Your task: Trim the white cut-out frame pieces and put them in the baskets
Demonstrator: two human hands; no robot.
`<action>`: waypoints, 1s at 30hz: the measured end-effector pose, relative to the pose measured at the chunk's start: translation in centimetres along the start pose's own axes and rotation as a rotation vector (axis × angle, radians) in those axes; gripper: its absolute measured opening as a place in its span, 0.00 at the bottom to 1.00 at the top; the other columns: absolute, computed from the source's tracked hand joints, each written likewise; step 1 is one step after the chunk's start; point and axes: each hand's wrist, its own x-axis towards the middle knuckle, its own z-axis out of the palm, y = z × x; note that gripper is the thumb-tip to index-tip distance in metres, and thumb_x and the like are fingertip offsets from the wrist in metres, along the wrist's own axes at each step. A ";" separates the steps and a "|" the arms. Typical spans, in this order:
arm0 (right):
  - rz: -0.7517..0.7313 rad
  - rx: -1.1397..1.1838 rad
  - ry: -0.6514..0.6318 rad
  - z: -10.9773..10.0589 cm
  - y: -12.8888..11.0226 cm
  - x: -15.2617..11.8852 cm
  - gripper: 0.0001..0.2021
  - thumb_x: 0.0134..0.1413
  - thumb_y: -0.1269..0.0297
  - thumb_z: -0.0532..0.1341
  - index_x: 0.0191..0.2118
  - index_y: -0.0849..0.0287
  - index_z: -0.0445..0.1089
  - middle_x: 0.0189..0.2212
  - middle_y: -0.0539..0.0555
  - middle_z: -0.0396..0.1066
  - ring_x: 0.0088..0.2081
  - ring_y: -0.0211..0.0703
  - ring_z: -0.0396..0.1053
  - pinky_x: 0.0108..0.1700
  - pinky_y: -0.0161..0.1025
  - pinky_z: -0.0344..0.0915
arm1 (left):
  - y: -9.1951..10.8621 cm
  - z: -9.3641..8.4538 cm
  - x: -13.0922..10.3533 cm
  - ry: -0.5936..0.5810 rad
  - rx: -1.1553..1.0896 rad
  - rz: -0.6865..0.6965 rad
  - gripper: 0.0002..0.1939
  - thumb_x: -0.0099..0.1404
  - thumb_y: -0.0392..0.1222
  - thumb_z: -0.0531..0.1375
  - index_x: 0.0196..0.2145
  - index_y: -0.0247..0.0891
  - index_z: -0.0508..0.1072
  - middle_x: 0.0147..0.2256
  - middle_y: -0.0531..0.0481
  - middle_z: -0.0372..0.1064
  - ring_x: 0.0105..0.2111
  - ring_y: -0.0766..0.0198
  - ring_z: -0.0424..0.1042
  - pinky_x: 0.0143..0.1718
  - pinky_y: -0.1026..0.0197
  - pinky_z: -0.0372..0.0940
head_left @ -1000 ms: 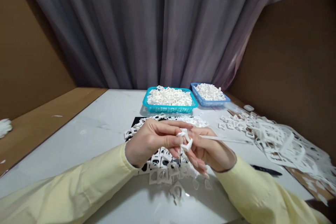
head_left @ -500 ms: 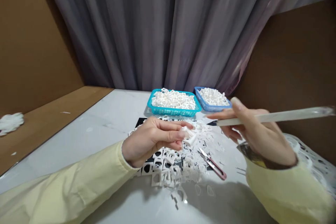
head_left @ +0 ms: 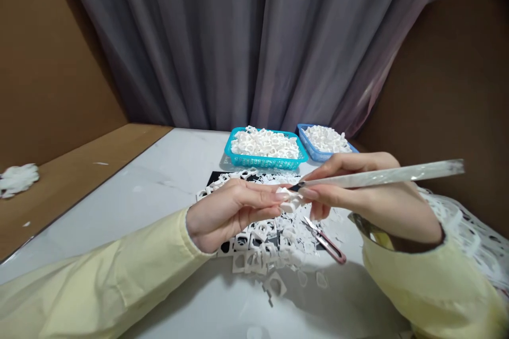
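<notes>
Between the thumb and fingers of my left hand [head_left: 234, 206] is a small white plastic part [head_left: 292, 201]. My right hand [head_left: 358, 183] grips a craft knife [head_left: 385, 175] like a pen; its long pale handle looks wrapped in clear film and points off to the right. The knife's dark, narrow tip meets the top of the part, and the right fingertips are close against it. Exactly where the blade touches is hidden by fingers. Below the hands, many loose white frame-shaped pieces [head_left: 260, 230] cover a black mat [head_left: 213, 177]. Pink-handled thread snips [head_left: 328, 241] lie beside them.
Behind the hands stand a teal basket [head_left: 270, 162] and a blue basket [head_left: 318, 155], both heaped with white parts. White strips [head_left: 463, 228] pile up at the right. Cardboard walls [head_left: 51, 63] flank the white table [head_left: 131, 190], and a grey curtain [head_left: 199, 37] hangs behind.
My right hand has moved left and brought the knife's tip to the white part. My left hand stays almost in place, still holding that part.
</notes>
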 end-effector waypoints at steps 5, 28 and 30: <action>-0.054 0.080 -0.053 0.4 0.3 0.1 0.02 0.43 0.71 0.68 0.27 0.59 0.75 0.20 0.50 0.75 0.22 0.38 0.74 0.24 0.27 0.72 | -0.3 0.0 -0.2 0.021 0.232 0.247 0.03 0.53 0.32 0.65 0.26 0.36 0.80 0.36 0.47 0.75 0.38 0.65 0.72 0.34 0.73 0.70; -0.544 -0.331 0.025 0.8 0.1 -0.9 0.04 0.46 0.74 0.65 0.28 0.60 0.72 0.25 0.50 0.74 0.28 0.36 0.73 0.29 0.29 0.69 | -0.4 0.3 -0.3 0.050 0.447 0.516 0.11 0.54 0.30 0.63 0.16 0.39 0.77 0.19 0.52 0.73 0.43 0.64 0.70 0.40 0.71 0.67; -0.571 -0.371 0.052 1.0 0.1 -1.1 0.04 0.47 0.75 0.65 0.28 0.60 0.72 0.25 0.50 0.75 0.28 0.36 0.73 0.31 0.28 0.70 | -0.5 0.3 -0.3 0.057 0.434 0.508 0.11 0.54 0.30 0.64 0.17 0.39 0.78 0.19 0.52 0.73 0.44 0.62 0.70 0.39 0.70 0.68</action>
